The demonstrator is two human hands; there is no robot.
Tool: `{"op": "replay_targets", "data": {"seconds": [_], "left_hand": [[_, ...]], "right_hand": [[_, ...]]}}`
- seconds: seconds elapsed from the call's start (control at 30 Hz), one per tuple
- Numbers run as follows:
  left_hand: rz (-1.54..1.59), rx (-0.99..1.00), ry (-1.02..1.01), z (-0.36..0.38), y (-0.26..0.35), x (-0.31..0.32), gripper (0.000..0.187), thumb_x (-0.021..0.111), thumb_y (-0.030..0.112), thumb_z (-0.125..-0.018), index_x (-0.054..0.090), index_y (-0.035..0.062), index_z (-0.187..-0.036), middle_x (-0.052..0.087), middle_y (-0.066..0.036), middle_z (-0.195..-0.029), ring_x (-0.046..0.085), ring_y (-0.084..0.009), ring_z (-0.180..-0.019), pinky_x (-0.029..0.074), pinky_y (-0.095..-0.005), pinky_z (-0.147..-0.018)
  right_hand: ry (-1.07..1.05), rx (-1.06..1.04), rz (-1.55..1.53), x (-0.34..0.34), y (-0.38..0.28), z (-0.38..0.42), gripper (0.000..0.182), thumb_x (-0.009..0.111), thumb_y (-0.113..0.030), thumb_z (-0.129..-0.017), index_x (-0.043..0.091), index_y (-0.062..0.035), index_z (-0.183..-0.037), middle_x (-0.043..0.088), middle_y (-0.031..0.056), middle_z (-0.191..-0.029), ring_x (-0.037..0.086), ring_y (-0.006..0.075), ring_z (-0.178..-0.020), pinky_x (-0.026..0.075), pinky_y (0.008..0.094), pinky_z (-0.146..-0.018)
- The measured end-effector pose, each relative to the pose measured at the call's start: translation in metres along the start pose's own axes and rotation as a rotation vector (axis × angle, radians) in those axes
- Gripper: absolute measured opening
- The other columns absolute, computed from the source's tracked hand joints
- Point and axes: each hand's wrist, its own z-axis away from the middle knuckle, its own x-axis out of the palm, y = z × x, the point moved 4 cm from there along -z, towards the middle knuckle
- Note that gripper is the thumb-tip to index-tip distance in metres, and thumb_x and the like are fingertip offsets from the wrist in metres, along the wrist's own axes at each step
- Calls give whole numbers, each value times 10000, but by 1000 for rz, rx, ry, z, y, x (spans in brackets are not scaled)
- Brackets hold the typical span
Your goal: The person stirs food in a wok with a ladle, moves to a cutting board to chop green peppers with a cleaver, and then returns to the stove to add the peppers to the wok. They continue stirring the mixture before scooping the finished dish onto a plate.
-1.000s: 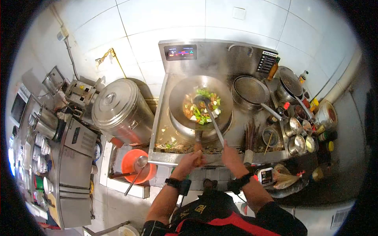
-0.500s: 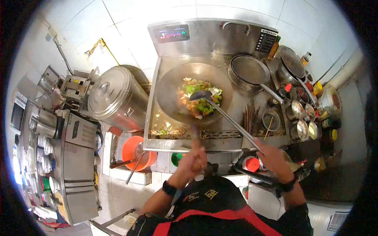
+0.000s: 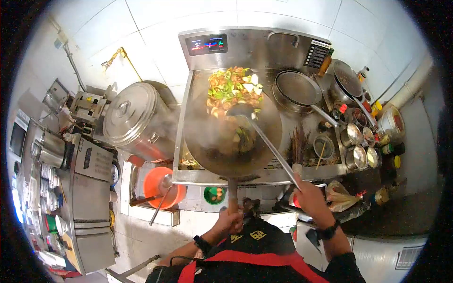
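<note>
My left hand [image 3: 229,221] is wrapped round the wooden handle of a large wok [image 3: 198,146] over the stove. My right hand [image 3: 311,197] grips the long metal handle of a ladle [image 3: 240,111], its dark bowl over the wok. Chopped food [image 3: 233,92], with green pepper pieces, white slices and browned bits, is bunched up at the wok's far side and looks tossed up. Steam drifts over the wok's left half, and a few dark green pieces show lower in it.
A strainer [image 3: 298,87] rests on a pot right of the wok. Seasoning bowls [image 3: 356,155] and bottles stand further right. Left of the stove is a tall lidded steel pot [image 3: 134,115]. Below are an orange basin [image 3: 158,181] and a green bowl [image 3: 207,195] holding round brownish things.
The food has gone from the wok's middle to its far side and upward. My left hand has come back toward my body with the wok handle; my right hand has shifted slightly left and down.
</note>
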Motion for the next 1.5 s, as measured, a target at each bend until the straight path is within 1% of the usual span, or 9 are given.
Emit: {"op": "replay_targets", "data": {"seconds": [0.13,0.23,0.33,0.37,0.53,0.6,0.67,1.17,1.5], "left_hand": [[-360,399,-119,-52,52,-29,174,566,221,-963,548,49,-946,480,-14,-643,481,-131,-507,434,-309,-490],[373,-46,-215,-65,103,7,131,572,214,-944,554,113,-863,523,4,-692,502,-151,-541,414,-303,-494],[-511,628,-172,-90,68,-14,188,552,223,-963,501,130,-808,468,22,-617,453,-138,-523,395,-300,-481],[4,138,-81,-76,49,-9,197,582,253,-947,493,129,-822,469,7,-598,479,-143,-537,403,-315,-480],[-201,61,-5,-9,5,-22,277,644,301,-920,531,67,-1017,556,-10,-685,540,-146,-562,439,-293,-503],[-577,690,-168,-66,9,-62,217,637,274,-929,529,91,-970,526,3,-668,518,-129,-554,420,-278,-504],[263,-54,-102,-41,107,-9,154,604,224,-946,510,118,-886,471,17,-630,465,-118,-510,388,-288,-467],[357,76,-176,-132,74,-28,215,617,263,-962,525,78,-1020,568,-42,-843,584,-173,-737,522,-340,-654],[309,141,-225,-90,81,-28,338,625,355,-956,530,82,-1133,588,-84,-1002,612,-215,-901,539,-380,-792]], "right_hand": [[-40,-125,-94,-70,-5,47,606,593,-140,-881,412,-85,-1457,653,245,-902,638,431,-848,500,502,-773],[-80,-132,-74,-61,-19,41,599,594,-150,-881,420,-84,-1450,654,249,-906,639,426,-850,501,500,-770],[-63,-64,-5,22,-3,3,626,591,-196,-905,369,-108,-1483,618,247,-856,618,441,-789,493,522,-709],[-60,-14,6,43,-5,-5,633,587,-199,-908,356,-114,-1491,610,242,-850,614,443,-786,494,524,-708],[-38,27,-14,23,-10,18,613,583,-172,-905,379,-98,-1479,603,226,-835,605,434,-768,495,505,-710],[-22,-105,-69,-20,-8,44,584,598,-145,-890,433,-108,-1449,619,224,-857,613,424,-790,494,489,-721],[-87,-98,-59,-82,-29,57,572,609,-130,-876,463,-114,-1429,632,222,-882,621,413,-836,491,484,-729],[180,-95,-241,84,-57,-122,603,544,-196,-930,346,-64,-1484,669,249,-901,655,443,-821,513,541,-726],[-6,-188,-12,13,-12,8,603,521,-153,-933,312,-59,-1490,656,245,-861,631,455,-759,509,551,-698]]}}
